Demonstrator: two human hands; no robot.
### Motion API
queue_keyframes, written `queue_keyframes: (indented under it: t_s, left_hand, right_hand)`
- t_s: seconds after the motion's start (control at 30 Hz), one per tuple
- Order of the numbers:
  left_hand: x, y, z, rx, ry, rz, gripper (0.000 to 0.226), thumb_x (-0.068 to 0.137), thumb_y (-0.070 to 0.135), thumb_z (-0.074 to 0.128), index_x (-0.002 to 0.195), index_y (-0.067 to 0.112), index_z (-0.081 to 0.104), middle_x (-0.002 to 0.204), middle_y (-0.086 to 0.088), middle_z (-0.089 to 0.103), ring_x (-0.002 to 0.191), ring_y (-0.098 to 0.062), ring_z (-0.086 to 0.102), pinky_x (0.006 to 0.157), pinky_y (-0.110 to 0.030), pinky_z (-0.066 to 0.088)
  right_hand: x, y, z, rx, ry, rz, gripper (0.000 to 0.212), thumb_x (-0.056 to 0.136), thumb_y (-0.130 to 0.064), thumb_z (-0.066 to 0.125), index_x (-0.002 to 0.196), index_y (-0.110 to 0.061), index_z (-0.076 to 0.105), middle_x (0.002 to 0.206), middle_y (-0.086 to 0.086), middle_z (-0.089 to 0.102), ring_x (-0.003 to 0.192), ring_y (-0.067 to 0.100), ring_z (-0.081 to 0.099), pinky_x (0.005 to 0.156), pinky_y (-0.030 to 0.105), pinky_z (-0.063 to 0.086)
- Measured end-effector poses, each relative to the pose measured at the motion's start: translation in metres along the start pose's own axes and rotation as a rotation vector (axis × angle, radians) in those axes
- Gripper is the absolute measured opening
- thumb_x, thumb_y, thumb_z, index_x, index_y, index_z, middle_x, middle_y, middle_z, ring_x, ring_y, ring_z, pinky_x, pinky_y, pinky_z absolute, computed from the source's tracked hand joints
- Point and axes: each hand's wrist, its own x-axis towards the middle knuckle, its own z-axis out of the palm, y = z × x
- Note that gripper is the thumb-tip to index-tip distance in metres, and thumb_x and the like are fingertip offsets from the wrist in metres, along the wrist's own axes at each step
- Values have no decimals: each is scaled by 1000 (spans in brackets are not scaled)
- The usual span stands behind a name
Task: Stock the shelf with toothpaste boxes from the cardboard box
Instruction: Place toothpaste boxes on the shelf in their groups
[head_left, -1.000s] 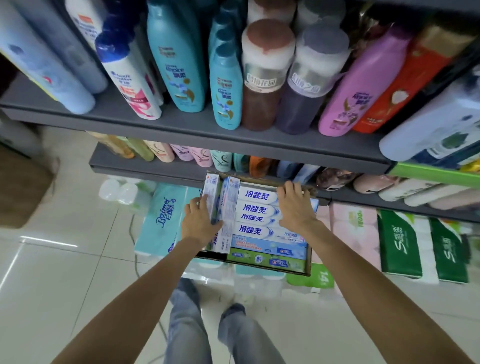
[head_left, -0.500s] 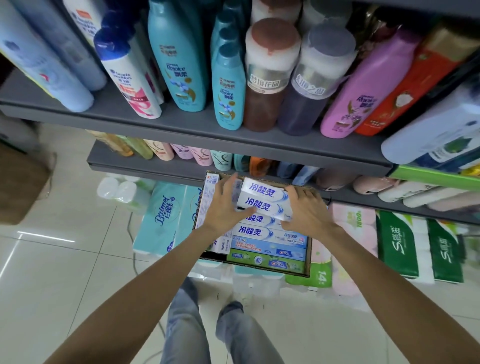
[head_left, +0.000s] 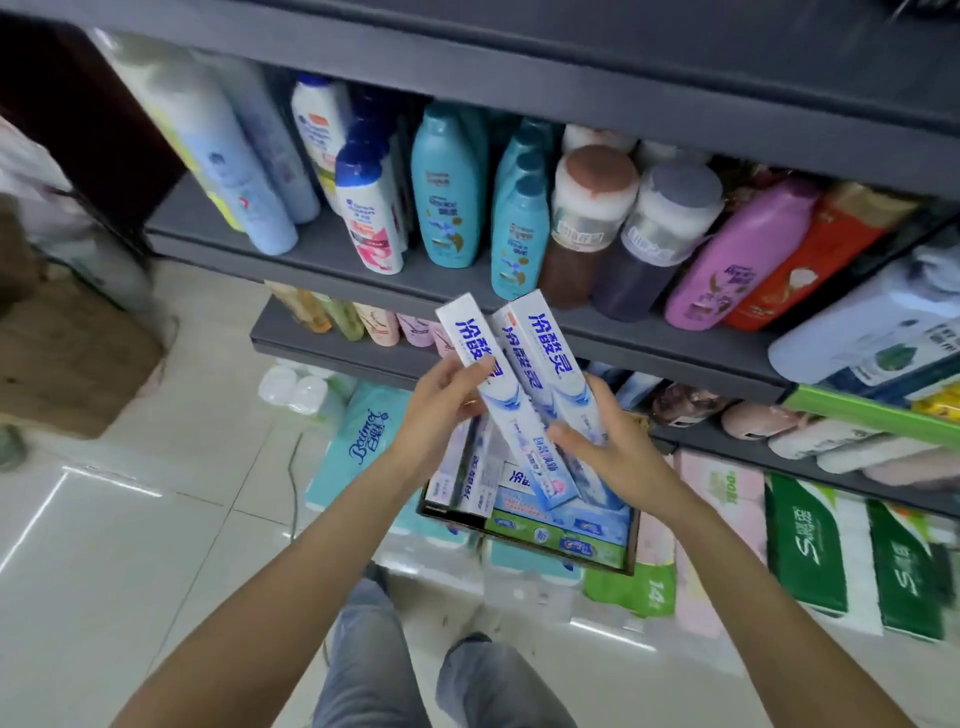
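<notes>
Got a handful of toothpaste boxes up out of the cardboard box right now, looks like three of them fanned out, blue lettering facing me. My left hand has its grip closed around the left-most one, thumb on top near the middle. My right hand is closed on the lower end of the other two, fingers curled under and around them. They're hovering just above the cardboard box, tilted with the top ends pointing toward the shampoo shelf.

The cardboard box itself sits below my hands, resting on packs of tissue and paper rolls stacked on the floor, just under the lower shelf. Still plenty in there: a few boxes standing on edge at its left side, and a layer lying flat across its bottom with a green-and-blue one at the near edge. So it's nowhere near emptied.

As for progress, I'd say early days. I can't spot any toothpaste boxes sitting on a shelf in view. The shelf above the cardboard box is packed with shampoo bottles, and the one under that has small bottles and tubes. No obvious gap for toothpaste that I can see from here, so the spot is probably somewhere out of frame. What's left: get this bunch onto the shelf, then come back for the rest.
</notes>
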Motion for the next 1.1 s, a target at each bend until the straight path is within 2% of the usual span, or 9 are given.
queue_keyframes:
  t_s: [0.1, 0.23, 0.33, 0.4, 0.5, 0.6, 0.77, 0.93, 1.1]
  left_hand:
    - [-14, 48, -34, -173, 72, 3, 34, 95, 38, 43, 116, 17, 60, 104, -3, 70, 90, -16, 66, 73, -26, 55]
    - [-30, 130, -79, -11, 94, 132, 40, 95, 53, 31, 101, 31, 63, 82, 8, 74, 73, -8, 70, 59, -22, 56]
    - [-31, 195, -117, 126, 117, 337, 55, 75, 73, 52, 113, 34, 56, 103, 10, 70, 92, -11, 67, 81, -32, 54]
    - [-24, 237, -142, 197, 84, 439, 61, 58, 55, 74, 107, 31, 47, 94, 14, 68, 84, -8, 66, 74, -28, 52]
    - [-7, 300, -177, 303, 72, 515, 62, 54, 25, 78, 103, 21, 40, 89, 6, 58, 72, -3, 61, 61, -20, 50]
    - [22, 353, -216, 433, 121, 580, 67, 43, 38, 73, 98, 17, 40, 82, 5, 53, 62, -2, 55, 57, -19, 47]
    - [70, 429, -277, 980, 133, 681, 45, 67, 35, 71, 90, 22, 34, 79, 2, 54, 71, -19, 52, 66, -36, 39]
    - [127, 461, -307, 1791, 353, 930, 52, 77, 32, 68, 118, 17, 40, 111, -4, 52, 96, -31, 58, 73, -40, 47]
    - [180, 474, -323, 1814, 323, 998, 81, 75, 70, 48, 136, 18, 37, 115, -6, 54, 104, -28, 54, 84, -37, 43]
  right_hand:
    - [8, -59, 8, -11, -51, -76, 50, 86, -46, 55, 131, -33, 39, 131, -21, 52, 118, -7, 50, 95, 15, 38]
    - [32, -140, 15, 126, -153, -128, 32, 92, -36, 48, 123, -29, 45, 114, -31, 60, 101, -13, 56, 84, 7, 42]
    - [59, -204, 17, 134, -224, -205, 43, 82, -23, 67, 113, -40, 44, 95, -36, 64, 86, -13, 61, 70, 7, 46]
    - [83, -245, 21, 63, -190, -245, 55, 75, -20, 74, 117, -34, 42, 103, -22, 66, 91, -2, 64, 74, 17, 52]
    - [128, -300, 32, -14, -35, -307, 44, 78, -21, 75, 112, -28, 47, 111, -5, 65, 100, 17, 65, 89, 37, 52]
    - [179, -350, 38, -98, 83, -384, 33, 82, -18, 72, 109, -24, 53, 109, -3, 66, 95, 11, 64, 87, 31, 51]
    - [281, -420, 42, -491, 286, -448, 34, 75, -29, 76, 107, -28, 62, 100, -8, 66, 88, 11, 60, 75, 26, 45]
    - [395, -446, 53, -909, 347, -376, 51, 73, -31, 72, 119, -33, 50, 107, -3, 65, 96, 24, 59, 83, 36, 48]
    - [472, -443, 70, -1120, 302, -461, 38, 82, -23, 61, 117, -31, 46, 112, -2, 56, 99, 24, 49, 78, 38, 46]
